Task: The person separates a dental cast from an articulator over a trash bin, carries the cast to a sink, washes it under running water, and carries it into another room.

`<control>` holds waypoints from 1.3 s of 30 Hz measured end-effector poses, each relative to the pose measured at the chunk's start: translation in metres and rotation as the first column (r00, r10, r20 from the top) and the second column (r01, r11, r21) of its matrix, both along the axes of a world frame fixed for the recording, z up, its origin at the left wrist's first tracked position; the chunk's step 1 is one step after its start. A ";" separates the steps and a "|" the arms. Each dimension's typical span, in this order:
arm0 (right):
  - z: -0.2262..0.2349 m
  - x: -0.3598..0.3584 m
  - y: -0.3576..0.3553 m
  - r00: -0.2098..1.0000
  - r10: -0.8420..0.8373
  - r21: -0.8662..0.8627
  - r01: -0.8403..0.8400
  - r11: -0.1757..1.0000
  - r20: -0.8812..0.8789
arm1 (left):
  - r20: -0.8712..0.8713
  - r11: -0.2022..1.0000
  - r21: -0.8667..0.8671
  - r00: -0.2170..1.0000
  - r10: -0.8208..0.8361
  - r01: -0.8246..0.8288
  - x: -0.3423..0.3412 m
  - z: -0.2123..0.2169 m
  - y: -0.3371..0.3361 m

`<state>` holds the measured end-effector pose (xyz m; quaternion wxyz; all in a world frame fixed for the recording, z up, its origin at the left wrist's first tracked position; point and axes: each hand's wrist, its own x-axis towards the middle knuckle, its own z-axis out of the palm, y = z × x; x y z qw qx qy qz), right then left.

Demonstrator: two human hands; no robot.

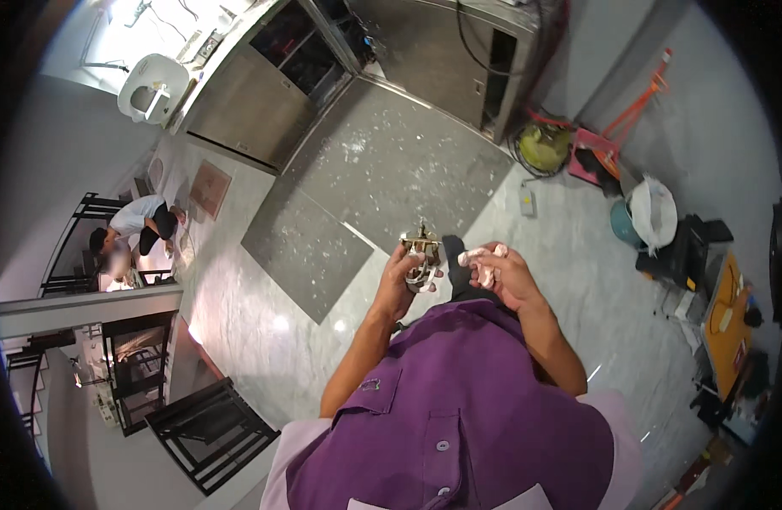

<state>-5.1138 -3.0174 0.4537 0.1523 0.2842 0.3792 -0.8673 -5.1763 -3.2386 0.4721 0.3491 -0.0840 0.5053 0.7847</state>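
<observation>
Two bare hands raised in front of a purple shirt [459,416]. Left hand [405,280] closed around one small brass-coloured metal fitting [422,252], held upright above the fingers, over the pale marble floor [578,280]. Right hand [500,270] curled, fingertips pinched on one pinkish-white lump [481,257], just beside the fitting but apart from it. One dark grey slab [382,178] lying on the floor beyond the hands. One person crouching [140,223] far off at left. One yellow fan [544,146], one white sack [654,212], one orange hand truck [637,110] along the right wall. One steel cabinet [263,93] at top.
</observation>
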 end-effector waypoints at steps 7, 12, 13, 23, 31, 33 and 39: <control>0.034 -0.324 -0.009 0.988 0.087 0.167 -0.066 0.984 -0.125 | 0.097 0.943 -0.043 0.938 0.333 -0.330 -0.234 -0.002 -0.091; 0.028 -0.503 -0.036 0.907 0.309 0.393 -0.183 0.901 -0.285 | 0.159 0.866 -0.103 0.851 0.500 -0.489 -0.401 -0.045 -0.155; 0.020 -0.532 -0.050 0.909 0.318 0.452 -0.172 0.875 -0.270 | 0.169 0.854 -0.141 0.838 0.520 -0.501 -0.436 -0.061 -0.168; -0.093 -0.730 -0.101 0.993 0.006 0.198 -0.029 0.980 0.119 | -0.192 0.755 -0.655 0.965 -0.177 0.009 -0.841 -0.092 -0.172; -0.178 -0.866 -0.101 0.931 0.083 0.306 -0.200 0.931 0.355 | -0.104 0.810 -0.481 0.939 0.328 -0.336 -1.083 -0.221 -0.183; -0.198 -0.890 -0.101 0.906 0.071 0.318 -0.220 0.922 0.418 | -0.039 0.789 -0.383 0.862 0.505 -0.480 -1.132 -0.261 -0.182; -0.282 -0.910 -0.123 0.868 -0.018 0.351 -0.181 0.919 0.495 | -0.097 0.629 -0.124 0.640 0.762 -0.767 -1.261 -0.349 -0.227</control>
